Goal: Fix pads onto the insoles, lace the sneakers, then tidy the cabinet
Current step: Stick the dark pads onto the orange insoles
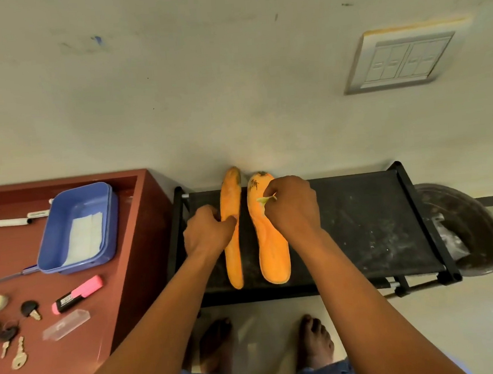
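Note:
Two orange insoles lie side by side on a black rack shelf [358, 222], toes toward the wall. My left hand [207, 233] grips the edge of the left insole [233, 263] at its middle, fingers curled round it. My right hand [292, 205] is over the right insole [273, 252] near its toe end and pinches a small pale yellowish piece [266, 199], perhaps a pad or its backing. Dark stains mark both toe ends.
A red-brown cabinet top [123, 283] at left holds a blue tray [76, 228] with white pads, a pink highlighter [77, 293], a clear case, markers and keys. A dark round basin [470, 229] stands right of the rack. My bare feet are below.

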A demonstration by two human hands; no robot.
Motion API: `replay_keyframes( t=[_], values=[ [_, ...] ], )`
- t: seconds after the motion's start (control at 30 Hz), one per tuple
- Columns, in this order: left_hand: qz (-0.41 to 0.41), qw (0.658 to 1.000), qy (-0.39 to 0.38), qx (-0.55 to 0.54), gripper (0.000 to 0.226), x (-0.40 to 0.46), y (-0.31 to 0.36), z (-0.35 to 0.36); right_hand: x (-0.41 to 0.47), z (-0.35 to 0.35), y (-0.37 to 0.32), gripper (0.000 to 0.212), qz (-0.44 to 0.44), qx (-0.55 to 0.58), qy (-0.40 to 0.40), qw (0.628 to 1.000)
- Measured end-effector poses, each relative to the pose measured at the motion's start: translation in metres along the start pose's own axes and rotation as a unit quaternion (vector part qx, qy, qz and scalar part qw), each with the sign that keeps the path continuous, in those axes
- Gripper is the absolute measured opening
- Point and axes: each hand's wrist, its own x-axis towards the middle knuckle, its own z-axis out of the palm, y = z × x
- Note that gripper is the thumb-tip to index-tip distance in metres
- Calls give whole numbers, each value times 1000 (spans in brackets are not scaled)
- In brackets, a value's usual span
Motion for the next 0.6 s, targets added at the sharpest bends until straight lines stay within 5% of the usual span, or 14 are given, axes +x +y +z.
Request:
replay_keyframes(
  t=[0.17,0.3,0.4,0.5,0.6],
  values=[
    [22,983,11,-184,23,-34,4,-24,-7,4,-15,19,-36,78,49,995],
    [33,906,-103,-410,30,-64,17,-30,-15,10,-34,16,-86,182,39,979],
    [73,880,-132,-450,46,-66,31,-35,-19,10,-40,20,-68,283,-29,956],
    [37,842,-164,-512,37,-59,34,-40,-12,7,-34,29,-31,332,-86,939],
    [8,812,-190,-552,41,-50,34,-42,-8,7,-30,28,-22,343,-66,937]
  ],
)
